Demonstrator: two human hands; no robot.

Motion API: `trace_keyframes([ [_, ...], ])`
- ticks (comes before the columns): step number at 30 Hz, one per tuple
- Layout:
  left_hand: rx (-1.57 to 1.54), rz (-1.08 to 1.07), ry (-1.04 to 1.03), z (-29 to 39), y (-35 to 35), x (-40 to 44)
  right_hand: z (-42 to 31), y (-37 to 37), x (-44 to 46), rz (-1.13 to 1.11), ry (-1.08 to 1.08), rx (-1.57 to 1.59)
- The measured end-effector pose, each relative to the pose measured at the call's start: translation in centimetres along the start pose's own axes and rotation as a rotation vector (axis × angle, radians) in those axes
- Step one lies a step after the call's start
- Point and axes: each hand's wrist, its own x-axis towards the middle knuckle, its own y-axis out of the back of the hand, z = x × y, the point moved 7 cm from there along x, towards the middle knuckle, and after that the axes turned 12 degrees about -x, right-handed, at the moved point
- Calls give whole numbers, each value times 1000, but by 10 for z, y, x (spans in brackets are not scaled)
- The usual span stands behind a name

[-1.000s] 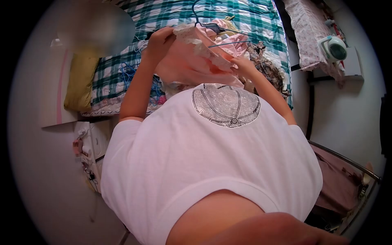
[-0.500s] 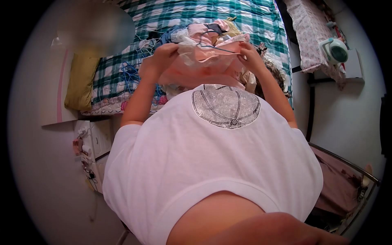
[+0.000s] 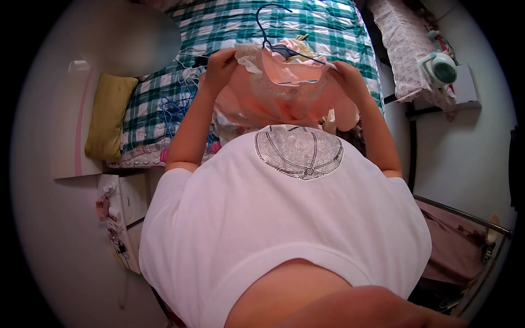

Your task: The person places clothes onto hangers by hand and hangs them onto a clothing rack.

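Note:
A pink garment (image 3: 284, 104) with a pale, lacy neckline is spread between my two hands over the bed. Inside its neck opening sits a dark blue clothes hanger (image 3: 258, 22), its hook standing up beyond the collar. My left hand (image 3: 220, 68) is closed on the left shoulder of the garment, beside the white lace. At the opposite shoulder, my right hand (image 3: 349, 79) pinches the fabric near the end of the hanger's arm. The hanger's lower parts are partly hidden by cloth.
Under the garment lies a green and white plaid quilt (image 3: 213, 22) with other clothes on it. Several blue hangers (image 3: 178, 112) are heaped at the left, near an olive cushion (image 3: 109, 117). A white and green fan (image 3: 440, 70) stands at the right.
The garment is lifted and spread wider, with the neckline now facing me. The hanger's hook has turned upright, away from me. Both hands still grip the shoulders.

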Motion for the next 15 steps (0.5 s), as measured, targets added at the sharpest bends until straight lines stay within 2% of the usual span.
trace_keyframes([
  [3,43,-26,-4,3,-2,11,12,14,1,137,-108,-12],
  [6,106,-23,-93,13,-1,18,3,40,-1,343,-122,22],
  [9,235,0,-131,8,7,14,17,46,-8,372,-209,164],
  [10,233,10,-106,4,11,12,19,50,-10,357,-206,43],
  [15,112,41,-20,-10,24,3,26,62,-22,392,-226,34],
])
